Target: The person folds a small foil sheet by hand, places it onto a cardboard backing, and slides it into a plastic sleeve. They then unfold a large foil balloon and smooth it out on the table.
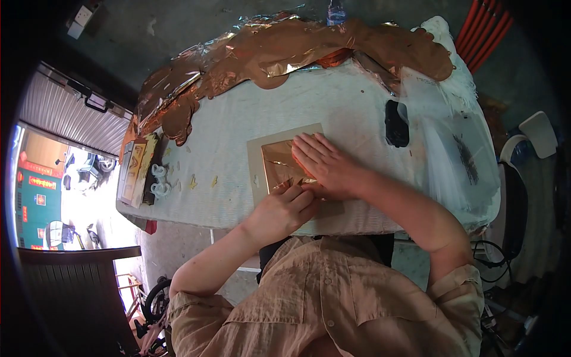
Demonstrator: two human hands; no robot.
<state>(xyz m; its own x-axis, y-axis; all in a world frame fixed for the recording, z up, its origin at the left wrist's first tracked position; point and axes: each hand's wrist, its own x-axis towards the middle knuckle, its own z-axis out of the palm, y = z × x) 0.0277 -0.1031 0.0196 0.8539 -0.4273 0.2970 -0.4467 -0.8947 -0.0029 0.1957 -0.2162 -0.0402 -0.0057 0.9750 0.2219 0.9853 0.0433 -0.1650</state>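
A sheet of shiny copper-coloured foil point(276, 158) lies on a flat beige board point(254, 156), its lower edge crumpled. My right hand point(324, 165) rests flat over the right side of the foil, fingers stretched out and close together. Closed at the foil's lower edge, my left hand point(286, 208) pinches the crumpled part. Its fingertips are partly hidden, and the two hands nearly meet there. A small pale cut-out mark point(256, 180) shows on the board's left margin.
Crumpled copper foil point(250, 56) lines the table's point(238, 113) far edge. A black phone-like object point(397, 124) and clear plastic sheets point(449, 154) lie right. Left are stacked gold-patterned pieces point(138, 169), white curled pieces point(160, 181) and small yellow scraps point(193, 181). A bottle point(336, 12) stands beyond.
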